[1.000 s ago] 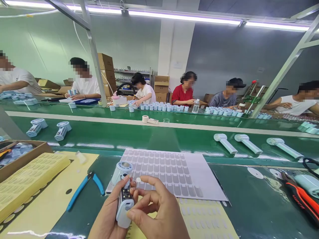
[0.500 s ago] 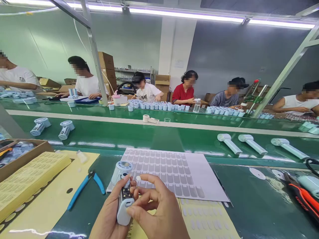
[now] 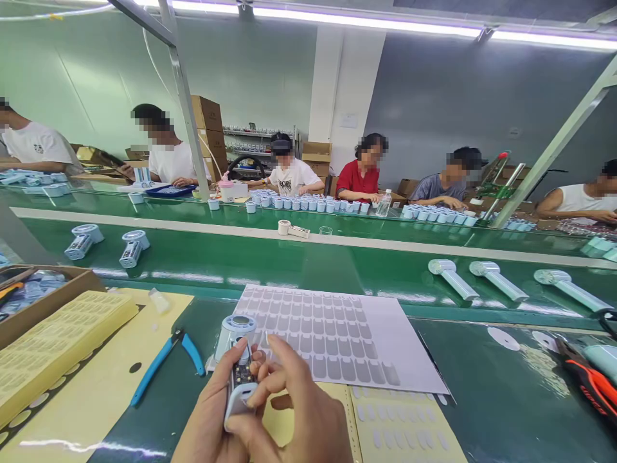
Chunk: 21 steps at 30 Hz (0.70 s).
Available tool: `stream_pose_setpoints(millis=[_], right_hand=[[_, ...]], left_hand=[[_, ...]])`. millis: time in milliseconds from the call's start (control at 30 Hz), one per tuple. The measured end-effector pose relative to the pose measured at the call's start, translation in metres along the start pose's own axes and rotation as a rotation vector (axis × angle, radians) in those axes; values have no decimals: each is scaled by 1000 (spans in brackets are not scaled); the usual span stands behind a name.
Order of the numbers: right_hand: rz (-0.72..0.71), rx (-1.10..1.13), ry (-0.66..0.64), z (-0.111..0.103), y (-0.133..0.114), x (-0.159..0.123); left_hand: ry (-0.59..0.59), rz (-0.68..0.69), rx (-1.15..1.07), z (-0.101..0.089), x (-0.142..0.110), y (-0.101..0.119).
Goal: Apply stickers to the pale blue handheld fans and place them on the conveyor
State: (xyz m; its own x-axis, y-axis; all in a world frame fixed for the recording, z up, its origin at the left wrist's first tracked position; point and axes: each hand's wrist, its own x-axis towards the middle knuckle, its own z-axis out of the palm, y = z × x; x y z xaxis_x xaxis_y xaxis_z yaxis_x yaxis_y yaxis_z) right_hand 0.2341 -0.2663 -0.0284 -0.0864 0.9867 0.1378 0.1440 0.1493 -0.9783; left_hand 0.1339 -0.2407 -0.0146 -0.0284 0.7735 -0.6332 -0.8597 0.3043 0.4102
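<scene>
A light-blue handheld device (image 3: 237, 400) with a round head (image 3: 238, 323) and an exposed dark circuit board (image 3: 242, 372) points away from me. My left hand (image 3: 209, 411) wraps round its handle from the left, thumb along the board's side. On the near end of the handle, my right hand (image 3: 301, 402) pinches with thumb and a bent finger, its index finger raised. Part of that end is hidden by the right fingers. Just beyond lies a white sheet (image 3: 385, 321) with rows of grey stickers (image 3: 332, 341), and a yellow sticker sheet (image 3: 405, 424) is partly under it.
Blue-handled nippers (image 3: 157, 370) lie left, beside a thick yellow stack (image 3: 62, 328) and a cardboard box (image 3: 81, 283). Red-handled pliers (image 3: 590, 386) lie right. Similar devices (image 3: 453, 280) rest on the green conveyor (image 3: 308, 267). Several co-workers sit across it.
My right thumb has slid down and left to the lower edge of the handle's end, and the right fingers have curled closer. The left hand keeps its hold.
</scene>
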Motion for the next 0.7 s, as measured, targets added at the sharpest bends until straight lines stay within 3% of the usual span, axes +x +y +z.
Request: stream_pose_setpoints(millis=[100, 200, 300, 400, 567, 700], right_hand=[[18, -72, 47, 2, -2, 1], [56, 106, 60, 0, 1, 6], [34, 333, 34, -4, 12, 12], [21, 256, 28, -10, 26, 12], [30, -52, -71, -14, 52, 9], [27, -190, -106, -5, 68, 9]], left_hand=[[53, -54, -1, 3, -9, 0], [61, -157, -96, 5, -12, 2], [54, -139, -142, 5, -12, 7], [60, -123, -127, 1, -7, 16], [62, 88, 209, -32, 15, 27], [16, 107, 419, -64, 27, 28]])
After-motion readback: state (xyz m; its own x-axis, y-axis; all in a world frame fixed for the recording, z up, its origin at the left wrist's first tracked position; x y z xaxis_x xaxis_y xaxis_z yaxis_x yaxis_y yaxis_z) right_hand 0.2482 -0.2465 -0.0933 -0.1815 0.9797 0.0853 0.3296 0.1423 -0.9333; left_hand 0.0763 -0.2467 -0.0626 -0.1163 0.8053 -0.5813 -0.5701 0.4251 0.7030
